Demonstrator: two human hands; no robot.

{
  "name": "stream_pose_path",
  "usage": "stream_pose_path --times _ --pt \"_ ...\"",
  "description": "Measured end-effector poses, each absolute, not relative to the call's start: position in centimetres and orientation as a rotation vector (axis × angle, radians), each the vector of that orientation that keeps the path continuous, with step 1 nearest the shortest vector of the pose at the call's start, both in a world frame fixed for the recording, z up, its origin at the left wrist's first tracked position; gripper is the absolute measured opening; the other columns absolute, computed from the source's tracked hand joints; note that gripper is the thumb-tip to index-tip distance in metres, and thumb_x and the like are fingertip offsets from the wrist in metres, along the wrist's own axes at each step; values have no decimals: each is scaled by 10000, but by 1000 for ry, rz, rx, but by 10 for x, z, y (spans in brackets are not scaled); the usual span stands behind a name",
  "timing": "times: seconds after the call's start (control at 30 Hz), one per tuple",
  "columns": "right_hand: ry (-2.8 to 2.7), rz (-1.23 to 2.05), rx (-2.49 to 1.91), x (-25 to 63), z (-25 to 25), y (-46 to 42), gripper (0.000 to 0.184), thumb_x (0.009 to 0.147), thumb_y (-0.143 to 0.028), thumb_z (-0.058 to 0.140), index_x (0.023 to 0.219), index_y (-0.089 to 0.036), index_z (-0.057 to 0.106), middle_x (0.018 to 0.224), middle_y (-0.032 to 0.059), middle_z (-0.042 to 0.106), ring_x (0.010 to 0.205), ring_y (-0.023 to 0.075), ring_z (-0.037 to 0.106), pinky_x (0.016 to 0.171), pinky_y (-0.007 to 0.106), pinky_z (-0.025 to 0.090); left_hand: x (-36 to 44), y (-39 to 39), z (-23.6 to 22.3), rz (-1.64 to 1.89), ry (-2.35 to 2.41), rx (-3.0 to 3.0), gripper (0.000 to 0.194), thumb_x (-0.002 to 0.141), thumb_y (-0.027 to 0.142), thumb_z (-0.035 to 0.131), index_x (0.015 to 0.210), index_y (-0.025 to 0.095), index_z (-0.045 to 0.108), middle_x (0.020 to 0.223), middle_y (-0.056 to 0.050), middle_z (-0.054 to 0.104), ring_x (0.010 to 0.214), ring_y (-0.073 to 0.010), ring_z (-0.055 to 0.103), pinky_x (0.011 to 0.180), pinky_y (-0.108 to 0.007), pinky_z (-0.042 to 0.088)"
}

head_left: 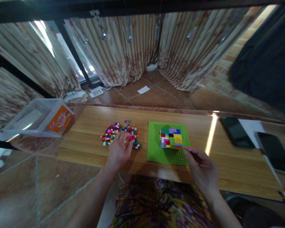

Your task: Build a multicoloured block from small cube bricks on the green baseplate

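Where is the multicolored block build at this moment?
In the head view, the block build stands on the green baseplate, right of centre, between the loose brick pile and the right hand.

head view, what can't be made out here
All in the head view:
Part of the multicoloured plastic brick pile: covered by the bare left hand.
Whether the bare right hand grips a brick: too small, blurred.
Underside of the box-shaped multicoloured brick build: hidden by its own body.
Fine lettering on the orange rectangular label: too small.
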State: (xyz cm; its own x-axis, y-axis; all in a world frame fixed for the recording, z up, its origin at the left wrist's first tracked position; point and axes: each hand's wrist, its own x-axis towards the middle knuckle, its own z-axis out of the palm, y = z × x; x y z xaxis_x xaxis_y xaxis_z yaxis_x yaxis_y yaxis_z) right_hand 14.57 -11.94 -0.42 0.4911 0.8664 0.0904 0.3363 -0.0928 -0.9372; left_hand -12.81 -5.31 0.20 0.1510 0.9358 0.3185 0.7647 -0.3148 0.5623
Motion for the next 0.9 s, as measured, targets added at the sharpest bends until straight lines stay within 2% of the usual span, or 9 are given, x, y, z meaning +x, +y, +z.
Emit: stream_pose_path --times 0.07,0.2,0.37,0.6,0.8,0.9 --pt "-1174 694 -1578 123 12 -122 189 800 -390 682 917 -247 723 925 47 721 819 192 658 748 328 528 -119 -65 9 954 1528 2044 100 892 210 521 974 190 576 950 -47 657 901 -177 624 832 -316 503" --pt "-1244 995 -1303 80 27 -117 225 805 -363 683 1002 -257 705 820 22 698 747 164 646 689 292 528 -97 -86 24 1001 1344 1822 65 883 220 570 935 200 603 867 -11 660 801 -133 633 767 -254 504" --pt "-1133 1098 -1232 64 23 -110 138 770 -349 717 876 -263 728 783 13 700 726 155 636 666 274 522 -82 -99 33 1064 1183 1576 47 863 206 603 896 199 636 840 2 650 781 -113 617 725 -213 497" --pt "-1115 1173 -1202 71 27 -116 90 774 -337 716 803 -252 728 737 5 699 682 144 627 654 264 510 -75 -104 36 1057 1142 1273 123 807 265 667 895 184 645 804 -13 672 732 -127 626 686 -235 530" --pt "-982 1397 -1108 71 23 -118 158 781 -377 718 783 -218 723 647 -3 665 605 121 587 614 246 477 -73 -102 40 963 1021 991 208 756 340 728 823 157 658 695 -4 664 619 -117 627 649 -259 549" --pt "-865 1401 -1148 68 12 -117 200 780 -409 706 804 -210 706 650 -8 652 584 117 562 596 249 463 -72 -100 37 984 1001 778 258 695 335 789 830 148 674 708 0 674 604 -101 628 652 -248 546"
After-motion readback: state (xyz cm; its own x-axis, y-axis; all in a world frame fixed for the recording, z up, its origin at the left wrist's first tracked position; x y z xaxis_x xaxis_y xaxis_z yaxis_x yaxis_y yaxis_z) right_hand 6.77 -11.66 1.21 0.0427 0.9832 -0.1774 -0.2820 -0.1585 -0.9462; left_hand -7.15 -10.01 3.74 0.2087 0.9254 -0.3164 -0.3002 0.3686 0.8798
